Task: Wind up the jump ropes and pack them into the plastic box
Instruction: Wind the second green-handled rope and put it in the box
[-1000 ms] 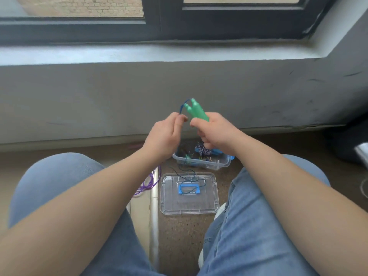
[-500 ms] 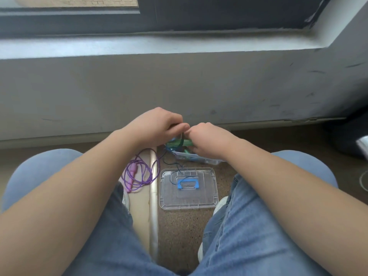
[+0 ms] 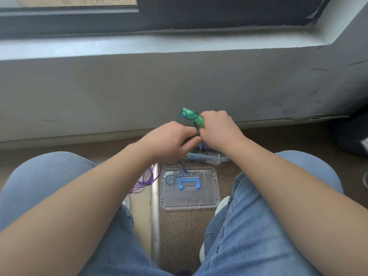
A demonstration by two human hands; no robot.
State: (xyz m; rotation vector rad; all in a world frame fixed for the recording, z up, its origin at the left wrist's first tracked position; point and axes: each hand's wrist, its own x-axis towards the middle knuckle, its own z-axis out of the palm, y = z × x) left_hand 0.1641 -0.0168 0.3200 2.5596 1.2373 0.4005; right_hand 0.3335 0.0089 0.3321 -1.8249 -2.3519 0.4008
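Note:
My right hand grips the two green handles of a jump rope, their tops sticking up and to the left with dark blue cord wound round them. My left hand is just left of it, fingers pinching the dark blue cord at the handles' base. A loose tail of this cord trails down onto the lid. The clear plastic box sits on the floor under my hands, with a blue-and-white rope inside. A purple jump rope lies coiled on the floor to the left.
The box's clear lid with a blue handle lies flat between my knees. A metal floor strip runs toward me beside it. A grey wall under a window sill stands close ahead. A dark object sits at the far right.
Half a second ago both hands were low over the box with the green handles lying across. They have risen, and the handles point up and left again in my right hand.

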